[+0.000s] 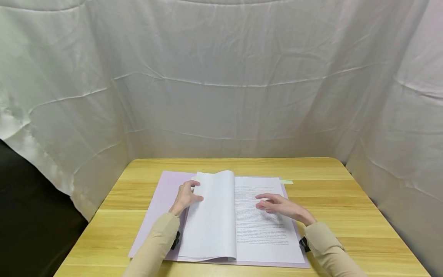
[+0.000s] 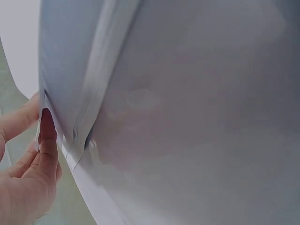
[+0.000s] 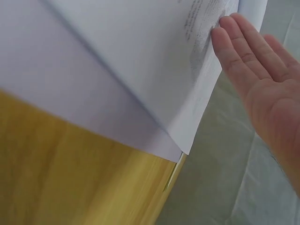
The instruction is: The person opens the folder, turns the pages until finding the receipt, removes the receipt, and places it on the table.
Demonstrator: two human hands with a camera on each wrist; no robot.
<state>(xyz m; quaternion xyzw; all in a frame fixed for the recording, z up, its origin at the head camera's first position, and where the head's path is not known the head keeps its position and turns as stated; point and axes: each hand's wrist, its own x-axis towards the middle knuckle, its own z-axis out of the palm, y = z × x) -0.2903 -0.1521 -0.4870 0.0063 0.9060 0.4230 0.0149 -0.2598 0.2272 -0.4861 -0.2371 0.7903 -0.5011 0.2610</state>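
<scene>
An open lilac folder (image 1: 172, 184) lies on the table with a stack of paper in it. My left hand (image 1: 185, 195) pinches the outer left edge of the turned-over pages (image 1: 211, 219), which curve up from the middle fold. In the left wrist view, fingers of the left hand (image 2: 35, 173) show on both sides of a sheet edge (image 2: 43, 101). Over the printed right page (image 1: 259, 231) is my right hand (image 1: 280, 205), holding nothing. The right wrist view shows the right hand (image 3: 262, 79) with straight fingers, fingertips close to the printed page (image 3: 197, 47); contact is unclear.
The wooden table (image 1: 346, 215) extends around the folder. A pale yellow-green tab (image 1: 286, 182) sticks out at the folder's upper right. White cloth (image 1: 242, 107) hangs behind and at both sides. Something black (image 1: 31, 215) is at the lower left.
</scene>
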